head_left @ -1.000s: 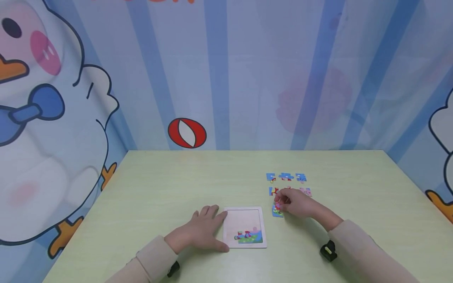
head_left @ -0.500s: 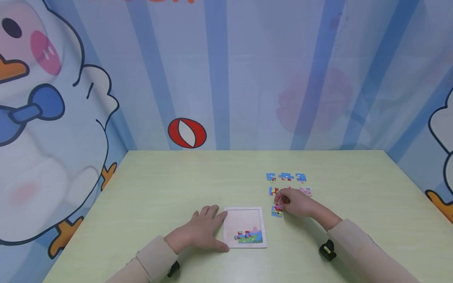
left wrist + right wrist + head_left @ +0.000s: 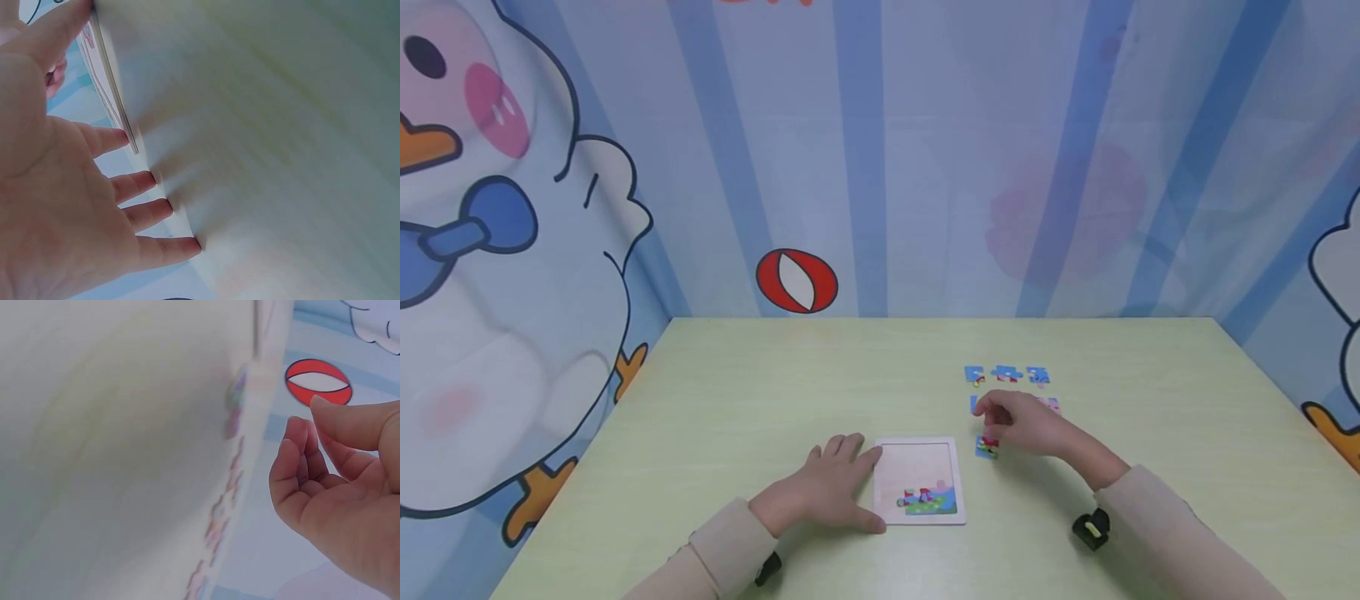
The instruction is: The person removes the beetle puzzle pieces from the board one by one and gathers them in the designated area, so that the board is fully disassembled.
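In the head view, my left hand [image 3: 831,483] spreads its fingers at the left side of a white square puzzle tray [image 3: 917,439]. Its thumb and index finger touch the tray's edge, and the other fingertips rest on the table in the left wrist view. Joined puzzle pieces [image 3: 931,502] with a green and blue picture lie in the tray's lower right. My right hand [image 3: 1026,423] hovers over the loose pieces, fingers loosely curled, with nothing visible between thumb and fingers in the right wrist view. A loose puzzle piece [image 3: 987,447] lies just below its thumb, partly covered in the head view.
Several more puzzle pieces [image 3: 1007,373] lie in rows behind the right hand, some hidden by it. The pale wooden table [image 3: 775,375] ends at a blue striped backdrop [image 3: 917,167] printed with cartoon figures.
The right hand has risen slightly off the loose piece, its thumb and index finger now farther apart. That piece has shifted and turned a little. The left hand and tray look the same.
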`<control>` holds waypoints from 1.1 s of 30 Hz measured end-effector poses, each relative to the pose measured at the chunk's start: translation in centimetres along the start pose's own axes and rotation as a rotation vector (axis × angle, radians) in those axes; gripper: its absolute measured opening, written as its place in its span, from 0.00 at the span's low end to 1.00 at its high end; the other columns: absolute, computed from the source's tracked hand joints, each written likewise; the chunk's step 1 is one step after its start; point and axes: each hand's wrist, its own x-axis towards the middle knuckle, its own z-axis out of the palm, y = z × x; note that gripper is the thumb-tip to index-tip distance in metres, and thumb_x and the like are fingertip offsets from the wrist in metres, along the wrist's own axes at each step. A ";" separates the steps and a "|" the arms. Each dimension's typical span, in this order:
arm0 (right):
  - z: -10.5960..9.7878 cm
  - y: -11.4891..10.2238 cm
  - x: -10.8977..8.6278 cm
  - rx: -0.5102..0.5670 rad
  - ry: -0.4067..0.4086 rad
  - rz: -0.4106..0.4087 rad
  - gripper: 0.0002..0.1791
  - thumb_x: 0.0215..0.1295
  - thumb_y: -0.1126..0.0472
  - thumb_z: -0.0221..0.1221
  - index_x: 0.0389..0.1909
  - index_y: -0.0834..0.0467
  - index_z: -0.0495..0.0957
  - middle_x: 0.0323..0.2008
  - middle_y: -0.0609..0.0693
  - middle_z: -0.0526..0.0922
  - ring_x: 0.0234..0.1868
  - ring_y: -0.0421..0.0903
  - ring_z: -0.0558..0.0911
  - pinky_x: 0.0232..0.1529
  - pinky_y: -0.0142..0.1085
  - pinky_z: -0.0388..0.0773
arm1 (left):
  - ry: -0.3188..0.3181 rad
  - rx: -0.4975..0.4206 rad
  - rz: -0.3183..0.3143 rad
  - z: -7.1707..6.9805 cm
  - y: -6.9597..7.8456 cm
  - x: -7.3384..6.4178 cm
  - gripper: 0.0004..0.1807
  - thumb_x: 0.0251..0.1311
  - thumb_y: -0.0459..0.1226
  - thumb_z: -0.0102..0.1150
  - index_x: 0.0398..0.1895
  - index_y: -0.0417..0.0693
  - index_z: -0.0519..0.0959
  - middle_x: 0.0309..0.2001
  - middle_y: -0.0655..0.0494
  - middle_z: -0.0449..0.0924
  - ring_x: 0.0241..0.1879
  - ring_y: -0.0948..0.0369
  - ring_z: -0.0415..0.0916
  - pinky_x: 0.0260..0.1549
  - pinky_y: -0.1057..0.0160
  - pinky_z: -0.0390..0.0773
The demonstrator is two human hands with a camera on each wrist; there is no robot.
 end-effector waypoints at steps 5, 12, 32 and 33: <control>-0.1 -1.5 -0.3 0.047 -0.019 -0.061 0.09 0.63 0.70 0.59 0.44 0.66 0.76 0.30 0.48 0.73 0.33 0.44 0.72 0.34 0.32 0.72 | 0.006 0.003 0.008 0.0 -0.1 0.1 0.53 0.48 0.63 0.64 0.73 0.44 0.59 0.71 0.40 0.53 0.70 0.43 0.50 0.62 0.34 0.54; 0.6 -3.0 -0.6 0.092 -0.061 -0.117 0.11 0.63 0.68 0.61 0.46 0.66 0.75 0.32 0.48 0.75 0.35 0.42 0.74 0.38 0.33 0.75 | 0.010 0.011 0.016 0.0 -0.1 0.1 0.53 0.49 0.63 0.64 0.73 0.44 0.59 0.71 0.40 0.53 0.70 0.42 0.50 0.61 0.34 0.55; 3.7 -5.2 -0.7 0.143 -0.175 -0.171 0.14 0.58 0.68 0.64 0.46 0.63 0.77 0.35 0.52 0.78 0.37 0.41 0.75 0.40 0.32 0.75 | 0.003 0.003 0.006 -0.2 0.1 0.0 0.53 0.48 0.63 0.65 0.72 0.44 0.59 0.70 0.40 0.54 0.69 0.43 0.51 0.61 0.34 0.56; 3.9 -5.3 -0.7 0.145 -0.182 -0.170 0.14 0.58 0.69 0.64 0.46 0.63 0.77 0.36 0.52 0.78 0.37 0.41 0.75 0.40 0.32 0.75 | 0.004 0.004 0.007 -0.2 0.1 0.0 0.53 0.48 0.63 0.65 0.72 0.44 0.59 0.70 0.40 0.54 0.69 0.43 0.51 0.61 0.34 0.56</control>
